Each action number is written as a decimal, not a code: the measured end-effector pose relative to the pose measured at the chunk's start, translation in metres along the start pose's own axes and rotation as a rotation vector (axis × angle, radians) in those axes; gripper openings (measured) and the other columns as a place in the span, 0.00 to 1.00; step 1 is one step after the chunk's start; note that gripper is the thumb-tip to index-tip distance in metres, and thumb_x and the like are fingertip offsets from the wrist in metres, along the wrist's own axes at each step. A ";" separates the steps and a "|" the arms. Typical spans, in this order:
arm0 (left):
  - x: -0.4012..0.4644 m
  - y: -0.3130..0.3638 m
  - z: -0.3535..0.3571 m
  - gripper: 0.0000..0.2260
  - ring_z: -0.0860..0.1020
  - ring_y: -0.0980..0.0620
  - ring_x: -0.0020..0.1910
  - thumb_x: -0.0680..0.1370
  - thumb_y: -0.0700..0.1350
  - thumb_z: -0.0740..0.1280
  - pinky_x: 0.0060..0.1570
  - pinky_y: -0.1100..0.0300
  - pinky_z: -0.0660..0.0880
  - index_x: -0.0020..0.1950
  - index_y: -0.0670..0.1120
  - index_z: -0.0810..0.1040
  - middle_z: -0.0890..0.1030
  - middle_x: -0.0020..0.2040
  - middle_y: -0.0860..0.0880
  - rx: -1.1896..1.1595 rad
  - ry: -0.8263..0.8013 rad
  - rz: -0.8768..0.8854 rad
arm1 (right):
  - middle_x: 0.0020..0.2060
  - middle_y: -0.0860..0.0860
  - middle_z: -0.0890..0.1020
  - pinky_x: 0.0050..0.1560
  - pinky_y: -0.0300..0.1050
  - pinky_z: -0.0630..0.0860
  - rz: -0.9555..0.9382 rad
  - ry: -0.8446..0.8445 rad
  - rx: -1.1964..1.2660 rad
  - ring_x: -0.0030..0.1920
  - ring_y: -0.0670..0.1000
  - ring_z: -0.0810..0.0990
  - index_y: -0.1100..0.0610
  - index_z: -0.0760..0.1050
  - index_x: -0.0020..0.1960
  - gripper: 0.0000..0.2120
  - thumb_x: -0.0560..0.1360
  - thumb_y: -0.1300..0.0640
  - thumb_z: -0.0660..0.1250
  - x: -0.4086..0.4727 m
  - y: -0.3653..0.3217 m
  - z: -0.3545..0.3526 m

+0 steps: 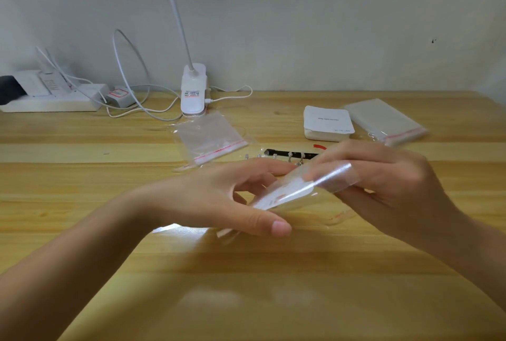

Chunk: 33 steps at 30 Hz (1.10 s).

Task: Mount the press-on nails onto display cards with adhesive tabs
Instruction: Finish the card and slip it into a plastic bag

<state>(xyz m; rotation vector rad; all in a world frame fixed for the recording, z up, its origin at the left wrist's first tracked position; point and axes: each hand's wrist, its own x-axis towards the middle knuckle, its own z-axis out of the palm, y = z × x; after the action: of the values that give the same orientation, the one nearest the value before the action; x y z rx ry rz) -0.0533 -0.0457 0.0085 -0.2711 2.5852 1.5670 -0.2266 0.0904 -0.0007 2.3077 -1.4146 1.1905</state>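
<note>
Above the middle of the wooden table (pixel 109 231), both hands hold one white display card (pixel 284 193) that sits partly inside a clear plastic sleeve (pixel 332 179). My left hand (pixel 219 198) grips the card's near end between thumb and fingers. My right hand (pixel 388 179) pinches the sleeve's far end, its fingers showing through the plastic. Small marks on the card are too blurred to identify. Behind the hands, a black strip (pixel 290 153) carries small clear nail pieces, with a few loose ones (pixel 253 156) beside it.
A stack of white cards (pixel 327 123) and a pack of clear sleeves (pixel 386 120) lie at the back right. An empty clear bag (pixel 212 138) lies mid-table. A white clip lamp (pixel 193 91), cables and a power strip (pixel 52 102) stand along the wall.
</note>
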 end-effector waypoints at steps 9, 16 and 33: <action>-0.012 -0.013 -0.004 0.33 0.73 0.61 0.61 0.59 0.57 0.72 0.60 0.65 0.71 0.63 0.63 0.69 0.76 0.61 0.56 -0.063 0.115 -0.036 | 0.39 0.52 0.82 0.33 0.38 0.74 0.105 0.129 -0.135 0.32 0.44 0.77 0.60 0.75 0.50 0.06 0.75 0.63 0.62 -0.006 -0.001 -0.020; -0.019 -0.030 -0.003 0.34 0.71 0.65 0.61 0.58 0.63 0.71 0.62 0.66 0.67 0.63 0.68 0.66 0.74 0.58 0.64 0.176 0.375 0.030 | 0.24 0.44 0.76 0.26 0.31 0.69 0.679 0.387 0.136 0.23 0.43 0.70 0.45 0.78 0.37 0.06 0.73 0.51 0.67 -0.035 0.004 -0.036; -0.013 -0.045 0.010 0.35 0.48 0.72 0.68 0.66 0.72 0.62 0.62 0.79 0.47 0.67 0.75 0.45 0.48 0.67 0.74 0.566 0.126 -0.009 | 0.23 0.51 0.74 0.17 0.33 0.61 1.417 -0.170 0.849 0.18 0.43 0.62 0.61 0.81 0.35 0.11 0.58 0.54 0.69 -0.026 0.004 -0.018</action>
<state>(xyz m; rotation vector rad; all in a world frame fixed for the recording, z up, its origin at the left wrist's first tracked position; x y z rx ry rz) -0.0313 -0.0555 -0.0326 -0.3289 2.9739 0.7766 -0.2453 0.1150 -0.0085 1.4326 -3.3033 2.2279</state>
